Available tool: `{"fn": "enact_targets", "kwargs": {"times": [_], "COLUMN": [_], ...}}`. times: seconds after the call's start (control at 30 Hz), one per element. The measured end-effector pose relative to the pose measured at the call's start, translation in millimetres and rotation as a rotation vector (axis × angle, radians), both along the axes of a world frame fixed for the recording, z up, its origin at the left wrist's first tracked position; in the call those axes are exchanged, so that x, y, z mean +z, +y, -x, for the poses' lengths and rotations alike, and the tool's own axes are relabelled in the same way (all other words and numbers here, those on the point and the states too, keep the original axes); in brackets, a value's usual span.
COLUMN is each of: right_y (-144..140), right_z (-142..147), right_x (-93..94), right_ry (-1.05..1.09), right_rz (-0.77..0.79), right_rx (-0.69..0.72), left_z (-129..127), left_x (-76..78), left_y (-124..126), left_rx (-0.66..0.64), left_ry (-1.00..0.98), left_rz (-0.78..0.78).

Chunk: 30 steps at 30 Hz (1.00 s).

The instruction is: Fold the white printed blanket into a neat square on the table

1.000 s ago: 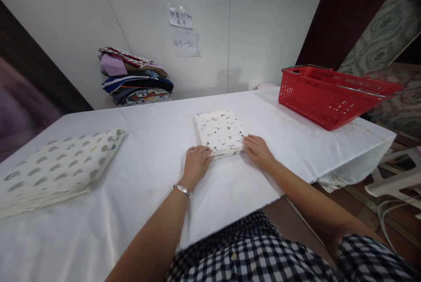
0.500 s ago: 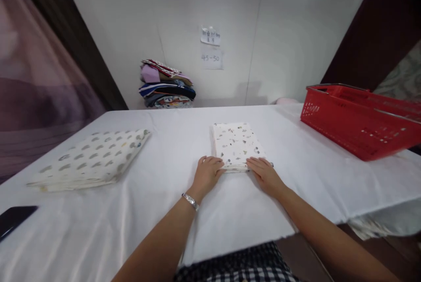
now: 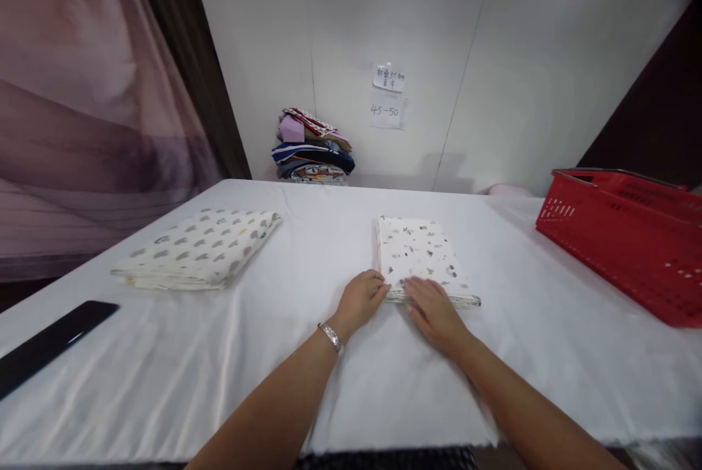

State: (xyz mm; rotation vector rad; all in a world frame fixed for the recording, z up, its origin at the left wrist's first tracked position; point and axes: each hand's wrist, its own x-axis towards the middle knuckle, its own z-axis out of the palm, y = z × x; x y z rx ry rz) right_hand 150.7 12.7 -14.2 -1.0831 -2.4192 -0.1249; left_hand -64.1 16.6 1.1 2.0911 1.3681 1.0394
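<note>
Folded cloth (image 3: 420, 256), white with small scattered prints, lies flat near the middle of the table (image 3: 307, 382), its long side running away from us. In the head view, the only one we have, both our hands sit at its near edge. Our left hand (image 3: 362, 297) rests at the near left corner, fingers curled together with the tips against the edge of the folds; a metal bracelet (image 3: 330, 336) circles that wrist. Our right hand (image 3: 433, 311) lies palm down over the near edge, fingers flat and slightly spread on the top layer. Neither hand is clamped around the cloth; both press or rest on it. We judge that this hold at the near edge squares the layers and keeps them from sliding on the smooth white tablecloth.

Well to the left lies a second folded cloth (image 3: 202, 256), larger, with grey-green patches, apart from our hands. A dark flat object (image 3: 52, 342) rests near the left table edge; we cannot tell what it is. A stack of coloured fabrics (image 3: 312, 148) stands against the far wall, under two paper notes (image 3: 388, 93). A red basket (image 3: 630, 236) sits at the right, well apart from the cloth. Nothing lies between our hands and the cloth, and the tabletop around it is bare.
</note>
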Motion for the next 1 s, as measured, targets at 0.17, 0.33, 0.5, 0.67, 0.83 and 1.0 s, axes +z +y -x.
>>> {"fn": "enact_targets", "kwargs": {"times": [0.17,0.33,0.5,0.67,0.83,1.0], "right_y": [0.4,2.9,6.3,8.5,2.9,-7.2], "right_z": [3.3,0.8,1.7,0.7,-29.1,-94.6], "right_x": [-6.7,-10.3,-11.5,-11.2,-6.5,0.9], "right_ry": [-0.034,-0.017,0.010,0.002,-0.011,-0.040], "right_rz": [0.089,0.083,0.066,0.078,0.073,0.068], "right_rx": [0.030,0.028,0.029,0.022,0.103,0.120], "left_z": [0.4,-3.6,-5.6,-11.6,-36.9,-62.1], "left_x": [-5.0,-13.3,-14.4,-10.9,-12.7,-14.9], "left_y": [4.6,9.4,9.2,8.8,-14.6,-57.0], "left_rx": [-0.011,0.032,0.188,0.243,0.208,-0.118], "left_ry": [-0.139,-0.232,-0.218,-0.334,-0.459,-0.427], "left_rz": [0.084,0.104,0.155,0.370,0.500,0.545]}}
